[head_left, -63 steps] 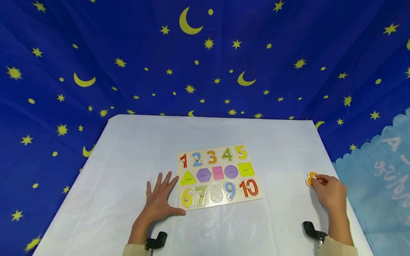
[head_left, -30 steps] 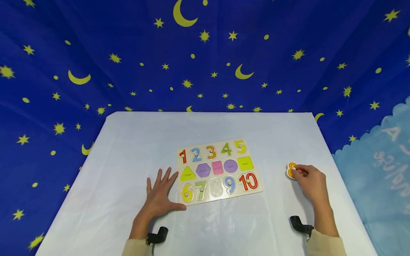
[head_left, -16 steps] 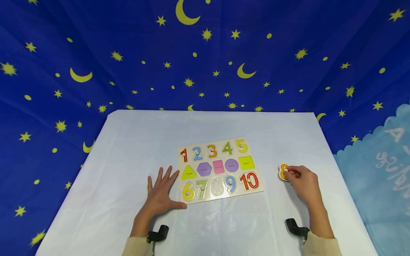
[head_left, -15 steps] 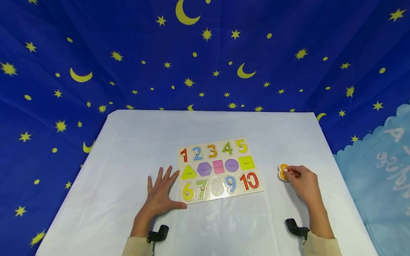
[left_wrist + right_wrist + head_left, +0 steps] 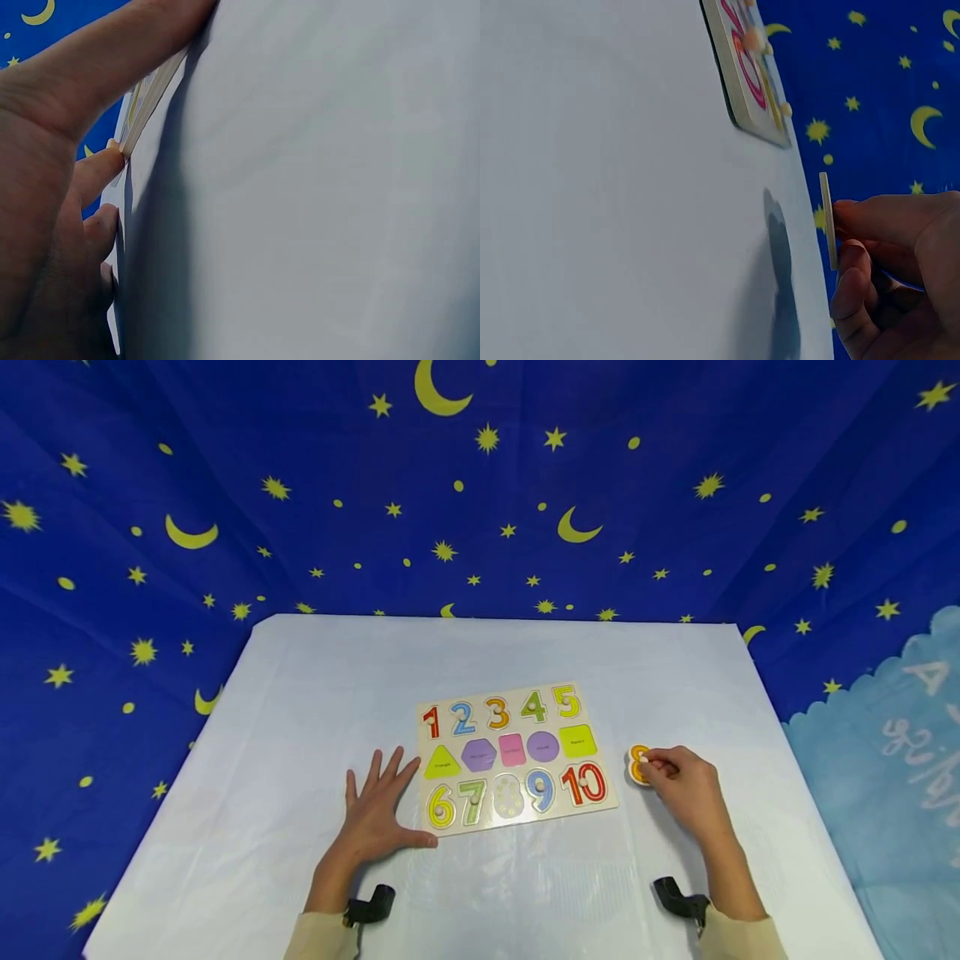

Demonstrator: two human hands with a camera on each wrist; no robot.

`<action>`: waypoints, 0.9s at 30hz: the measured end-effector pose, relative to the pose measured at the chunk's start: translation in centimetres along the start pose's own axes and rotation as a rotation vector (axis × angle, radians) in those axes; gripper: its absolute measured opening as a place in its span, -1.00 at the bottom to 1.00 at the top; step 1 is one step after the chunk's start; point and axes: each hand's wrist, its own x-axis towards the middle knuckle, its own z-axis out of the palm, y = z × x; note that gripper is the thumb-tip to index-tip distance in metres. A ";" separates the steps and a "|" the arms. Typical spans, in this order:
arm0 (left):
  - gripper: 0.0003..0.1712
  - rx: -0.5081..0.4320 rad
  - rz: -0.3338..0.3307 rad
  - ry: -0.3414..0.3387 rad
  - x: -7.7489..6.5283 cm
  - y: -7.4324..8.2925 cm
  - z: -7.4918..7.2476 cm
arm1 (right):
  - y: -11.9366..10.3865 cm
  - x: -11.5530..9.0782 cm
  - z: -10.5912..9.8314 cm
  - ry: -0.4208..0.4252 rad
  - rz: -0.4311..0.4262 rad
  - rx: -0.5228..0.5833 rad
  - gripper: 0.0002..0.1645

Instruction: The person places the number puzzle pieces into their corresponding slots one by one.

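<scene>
A wooden number puzzle board point(image 5: 487, 695) lies on the white table, with knobbed numbers 1 to 7, 9 and 10 in their recesses. Between the 7 and the 9 shows a bare, dotted recess point(image 5: 509, 797) shaped like an 8. Fingers spread, my left hand point(image 5: 378, 817) rests on the table with index fingertip and thumb at the board's left edge. My right hand point(image 5: 682, 781) pinches the orange number 8 puzzle piece point(image 5: 637, 766) by its knob, just right of the board. In the right wrist view this piece point(image 5: 828, 221) is edge-on, above the table with its shadow below.
The middle row of the board has printed shapes: a triangle, a hexagon and others. White sheeting covers the table point(image 5: 322, 677). Behind it hangs a blue cloth point(image 5: 337, 460) with stars and moons; a light blue cloth point(image 5: 892, 793) is at the right.
My right hand has carried the number 8 puzzle piece leftward from the table's right side to near the board. My left hand stays at the board's edge. The head view has shifted slightly.
</scene>
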 end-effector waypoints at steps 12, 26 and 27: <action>0.50 -0.007 0.007 0.006 0.0 0.1 -0.1 | -2.7 -0.5 1.4 -0.044 -0.052 0.032 -0.77; 0.50 -0.008 0.010 0.006 0.1 -0.1 0.0 | -6.3 -0.6 3.9 -0.147 -0.161 0.071 -0.83; 0.50 -0.007 0.011 0.007 0.1 -0.1 -0.1 | -6.6 -0.8 4.2 -0.153 -0.174 0.074 -0.83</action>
